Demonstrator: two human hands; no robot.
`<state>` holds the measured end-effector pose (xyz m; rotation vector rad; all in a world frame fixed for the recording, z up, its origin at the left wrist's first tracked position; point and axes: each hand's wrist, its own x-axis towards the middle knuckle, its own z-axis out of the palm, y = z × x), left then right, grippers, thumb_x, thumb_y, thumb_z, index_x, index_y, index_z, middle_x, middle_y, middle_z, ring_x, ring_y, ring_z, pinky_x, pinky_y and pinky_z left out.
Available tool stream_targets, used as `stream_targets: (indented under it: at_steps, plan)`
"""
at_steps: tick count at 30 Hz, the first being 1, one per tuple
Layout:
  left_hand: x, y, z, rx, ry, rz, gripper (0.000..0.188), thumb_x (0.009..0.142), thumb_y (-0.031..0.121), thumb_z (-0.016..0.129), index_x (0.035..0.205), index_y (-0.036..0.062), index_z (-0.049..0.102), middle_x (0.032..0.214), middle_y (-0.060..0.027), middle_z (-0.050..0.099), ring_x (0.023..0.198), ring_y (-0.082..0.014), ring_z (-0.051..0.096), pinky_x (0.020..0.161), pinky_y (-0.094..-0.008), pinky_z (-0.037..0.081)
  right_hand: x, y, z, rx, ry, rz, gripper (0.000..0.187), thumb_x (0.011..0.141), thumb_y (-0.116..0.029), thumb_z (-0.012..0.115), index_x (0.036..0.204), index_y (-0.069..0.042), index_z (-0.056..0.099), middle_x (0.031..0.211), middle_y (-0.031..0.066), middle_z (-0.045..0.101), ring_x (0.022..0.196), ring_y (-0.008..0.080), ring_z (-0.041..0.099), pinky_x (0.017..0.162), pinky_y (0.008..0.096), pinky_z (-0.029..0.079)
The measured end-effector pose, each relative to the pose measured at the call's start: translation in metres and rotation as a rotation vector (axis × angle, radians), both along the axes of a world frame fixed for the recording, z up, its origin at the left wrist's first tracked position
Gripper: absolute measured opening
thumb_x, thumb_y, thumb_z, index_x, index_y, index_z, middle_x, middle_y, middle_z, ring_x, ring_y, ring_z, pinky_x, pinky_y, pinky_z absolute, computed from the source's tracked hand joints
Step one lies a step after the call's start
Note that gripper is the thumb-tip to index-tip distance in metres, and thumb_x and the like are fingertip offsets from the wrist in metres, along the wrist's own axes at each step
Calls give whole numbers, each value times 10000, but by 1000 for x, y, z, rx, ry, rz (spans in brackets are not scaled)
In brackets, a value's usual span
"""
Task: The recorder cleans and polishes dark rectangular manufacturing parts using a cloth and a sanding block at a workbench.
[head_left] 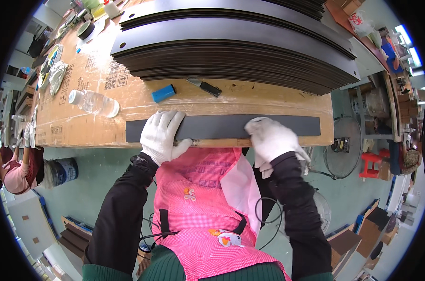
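Observation:
A long dark grey flat strip (212,127) lies along the near edge of the cardboard-covered table. On its left part my left hand (161,136), in a white knit glove, rests flat with fingers stretched out and the thumb apart. My right hand (272,138), gloved the same way and slightly blurred, presses on the strip right of its middle with curled fingers. A pale cloth (264,168) hangs out from under that palm and seems gripped in it. Beyond the strip lie a blue block (163,93) and a black-handled utility knife (205,87).
Tall stacks of dark panels (236,56) fill the far side of the table (81,129). A clear plastic bottle (94,103) lies on its side at left, near rolls of tape (85,30). A floor fan (342,147) stands at right; another person (20,168) works at far left.

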<state>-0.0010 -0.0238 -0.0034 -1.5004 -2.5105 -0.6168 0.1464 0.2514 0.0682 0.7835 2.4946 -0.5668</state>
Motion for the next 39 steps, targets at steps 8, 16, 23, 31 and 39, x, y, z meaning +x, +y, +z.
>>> stream_targets:
  at_steps: [8, 16, 23, 31, 39]
  plan:
    - [-2, 10, -14, 38, 40, -10, 515, 810, 123, 660, 1321, 59, 655, 1236, -148, 668, 1142, -377, 650, 1035, -492, 511, -53, -111, -30, -113, 221, 242, 298, 981, -272, 565, 1159, -128, 755, 1137, 158, 782, 954, 370, 786, 834, 506, 634]
    - [-2, -2, -10, 54, 38, 31, 500, 817, 110, 651, 1315, 62, 667, 1221, -145, 665, 1130, -386, 653, 1048, -514, 516, 7, -45, -47, 171, 314, 164, 273, 931, -311, 603, 1030, -109, 758, 1051, 152, 758, 894, 368, 760, 804, 508, 622]
    - [-4, 14, -13, 85, 42, -5, 471, 821, 98, 676, 1291, 70, 658, 1208, -121, 671, 1130, -356, 658, 1045, -486, 521, -60, -128, -29, 117, 177, 237, 280, 961, -323, 541, 981, -163, 768, 1020, 143, 783, 989, 348, 767, 830, 525, 618]
    - [-5, -5, -16, 65, 7, 38, 516, 797, 75, 660, 1313, 74, 660, 1216, -136, 663, 1127, -376, 656, 1047, -507, 516, -30, -30, -18, 97, 1, 225, 351, 990, -358, 518, 1000, -153, 803, 1043, 129, 798, 949, 363, 772, 853, 519, 608]
    - [-5, 5, -16, 84, 44, 0, 484, 813, 149, 699, 1290, 75, 665, 1222, -117, 684, 1139, -352, 666, 1084, -511, 508, -70, -145, -33, 180, 259, 277, 267, 921, -211, 632, 1125, -142, 789, 1061, 106, 781, 991, 315, 776, 816, 462, 635]
